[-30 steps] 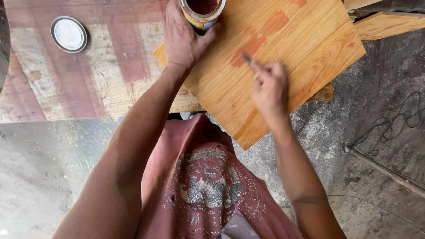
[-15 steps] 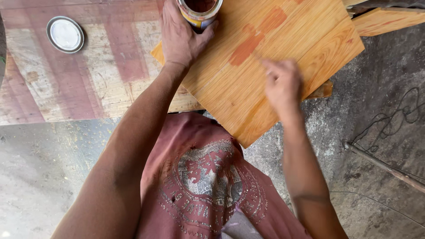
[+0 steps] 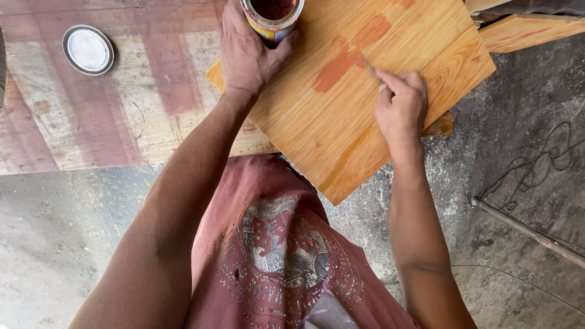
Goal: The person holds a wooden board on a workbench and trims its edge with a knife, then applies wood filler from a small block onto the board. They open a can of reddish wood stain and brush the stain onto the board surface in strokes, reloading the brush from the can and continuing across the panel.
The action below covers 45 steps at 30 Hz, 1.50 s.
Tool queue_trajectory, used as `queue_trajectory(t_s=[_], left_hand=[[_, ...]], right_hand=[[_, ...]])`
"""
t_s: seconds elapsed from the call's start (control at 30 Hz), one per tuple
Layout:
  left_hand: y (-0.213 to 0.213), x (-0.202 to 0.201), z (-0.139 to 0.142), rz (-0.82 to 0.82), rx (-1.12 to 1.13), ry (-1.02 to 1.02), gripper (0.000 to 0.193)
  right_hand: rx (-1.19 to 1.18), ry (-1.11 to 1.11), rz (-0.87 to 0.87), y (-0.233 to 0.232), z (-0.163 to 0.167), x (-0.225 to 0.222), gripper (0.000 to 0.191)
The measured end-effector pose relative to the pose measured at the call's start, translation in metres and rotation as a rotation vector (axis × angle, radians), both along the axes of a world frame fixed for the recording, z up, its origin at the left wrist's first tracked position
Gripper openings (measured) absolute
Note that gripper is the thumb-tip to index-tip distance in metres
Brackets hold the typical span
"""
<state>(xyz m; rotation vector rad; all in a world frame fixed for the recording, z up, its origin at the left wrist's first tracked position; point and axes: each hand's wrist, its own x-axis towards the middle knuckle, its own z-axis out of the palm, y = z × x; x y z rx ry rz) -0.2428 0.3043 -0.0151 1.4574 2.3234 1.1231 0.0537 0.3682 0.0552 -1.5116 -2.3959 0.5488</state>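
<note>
Moved: right hand (image 3: 400,103) shifts left, brush (image 3: 369,64) back on stain patch (image 3: 350,53).
Left hand (image 3: 247,52): grip wrapped round tin (image 3: 272,17).
Right grip: pinching brush.
Technique: stroke along panel (image 3: 378,122) grain, thin coat.

Under the right hand's fingers (image 3: 399,91): smooth grained wood panel (image 3: 365,122), semi-glossy orange finish, wet reddish-brown stain patch (image 3: 350,52) just beyond the fingertips. Within the left hand's fingers (image 3: 244,52): glossy metal can (image 3: 272,15). Further left: shiny metal lid (image 3: 88,49), rough paint-streaked matt board (image 3: 122,109).
</note>
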Motion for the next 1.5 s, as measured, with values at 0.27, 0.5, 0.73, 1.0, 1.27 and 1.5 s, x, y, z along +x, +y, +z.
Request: queue_trajectory(t_s=[0.27,0.5,0.73,1.0,1.27,1.5], left_hand=[[0.000,0.001,0.000,0.008,0.018,-0.030,0.092],[-0.001,0.002,0.002,-0.004,0.036,-0.026,0.093],[-0.001,0.001,0.001,0.007,0.004,-0.029,0.094],[-0.001,0.002,0.004,0.015,0.014,-0.012,0.093],[0.002,0.001,0.007,0.062,-0.005,-0.132,0.086],[0.004,0.001,0.002,0.043,0.048,-0.009,0.081]], right_hand=[[-0.104,0.106,-0.014,-0.008,-0.006,0.009,0.028],[0.068,0.056,0.035,-0.009,-0.003,0.015,0.028],[-0.117,0.111,-0.085,-0.009,0.000,0.023,0.032],[0.079,0.037,0.022,-0.006,-0.003,0.003,0.029],[-0.020,0.126,0.484,0.002,0.027,-0.009,0.025],[0.054,0.114,0.713,-0.009,0.012,-0.032,0.027]])
